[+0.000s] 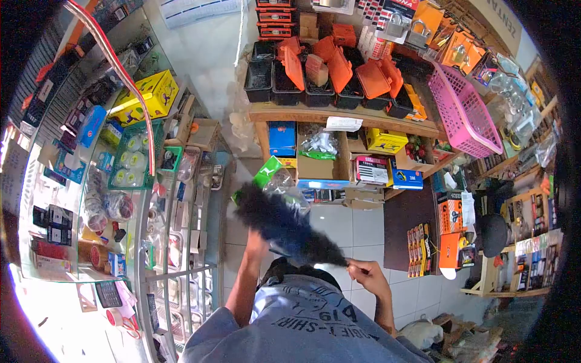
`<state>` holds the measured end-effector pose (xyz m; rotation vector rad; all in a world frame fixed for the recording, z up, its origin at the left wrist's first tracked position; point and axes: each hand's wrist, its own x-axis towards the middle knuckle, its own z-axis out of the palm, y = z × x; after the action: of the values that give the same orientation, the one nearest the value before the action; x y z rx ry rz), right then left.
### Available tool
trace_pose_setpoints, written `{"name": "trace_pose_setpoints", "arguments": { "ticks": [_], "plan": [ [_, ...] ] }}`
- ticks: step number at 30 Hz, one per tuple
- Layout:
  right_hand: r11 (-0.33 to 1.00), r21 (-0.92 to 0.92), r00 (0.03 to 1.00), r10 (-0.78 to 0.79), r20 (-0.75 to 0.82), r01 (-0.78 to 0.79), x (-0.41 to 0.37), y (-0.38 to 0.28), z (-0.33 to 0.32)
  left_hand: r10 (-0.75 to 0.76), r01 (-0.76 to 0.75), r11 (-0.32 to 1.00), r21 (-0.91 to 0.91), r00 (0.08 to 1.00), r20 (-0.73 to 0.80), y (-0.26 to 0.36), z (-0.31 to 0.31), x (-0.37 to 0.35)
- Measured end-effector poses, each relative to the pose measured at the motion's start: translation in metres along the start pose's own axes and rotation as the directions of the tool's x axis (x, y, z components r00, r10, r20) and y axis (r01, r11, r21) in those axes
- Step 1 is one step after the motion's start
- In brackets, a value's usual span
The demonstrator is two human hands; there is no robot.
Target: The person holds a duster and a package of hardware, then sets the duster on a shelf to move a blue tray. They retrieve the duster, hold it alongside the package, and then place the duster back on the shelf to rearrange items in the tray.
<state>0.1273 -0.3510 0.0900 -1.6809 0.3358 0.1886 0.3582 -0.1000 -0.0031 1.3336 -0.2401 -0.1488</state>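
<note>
Both hands are raised in front of the chest over a dark feather duster (284, 227). The right hand (367, 275) is closed narrowly, pinching the duster's thin near end between its fingertips. The left hand (255, 241) reaches up under the bushy feathers and touches them; its fingers are hidden, so I cannot tell how it grips. The duster lies aslant between the two hands, its full head to the far left and its thin end to the near right, above the pale tiled floor (357, 224).

On the left stands a long glass-topped table (140, 272) with small packaged goods under the glass. Far ahead, a wooden shelf (339, 115) carries a row of black bins (318, 91) with orange lids tipped open, and cartons fill the space beneath it. A pink basket (463, 115) rests tilted at the shelf's right end. A yellow box (151, 94) sits at the far end of the table, and a calculator (109, 294) lies at its near end. Packaged padlocks (396, 25) hang above the bins.
</note>
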Motion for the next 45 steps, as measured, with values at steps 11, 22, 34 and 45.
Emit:
{"name": "trace_pose_setpoints", "arguments": {
  "ticks": [11, 22, 34, 45],
  "plan": [
    [0.999, -0.020, 0.998, 0.049, -0.027, -0.050, -0.001, -0.005, -0.015, -0.161, 0.181, 0.942, -0.284, 0.983, 0.092, 0.044, 0.025, -0.002],
    [0.997, 0.006, 0.993, 0.074, 0.093, -0.075, 0.011, 0.008, -0.012, -0.443, 0.326, 0.586, -0.742, 0.895, 0.043, 0.029, 0.035, -0.006],
    [0.996, 0.035, 0.997, 0.081, 0.013, -0.081, 0.020, 0.015, -0.011, -0.084, 0.305, 0.076, -0.949, 0.950, 0.299, 0.031, 0.019, -0.001],
    [0.979, 0.067, 0.974, 0.182, 0.132, -0.192, 0.002, 0.022, -0.040, -0.328, 0.253, 0.257, -0.933, 0.931, 0.162, 0.027, 0.007, -0.004]
  ]
}}
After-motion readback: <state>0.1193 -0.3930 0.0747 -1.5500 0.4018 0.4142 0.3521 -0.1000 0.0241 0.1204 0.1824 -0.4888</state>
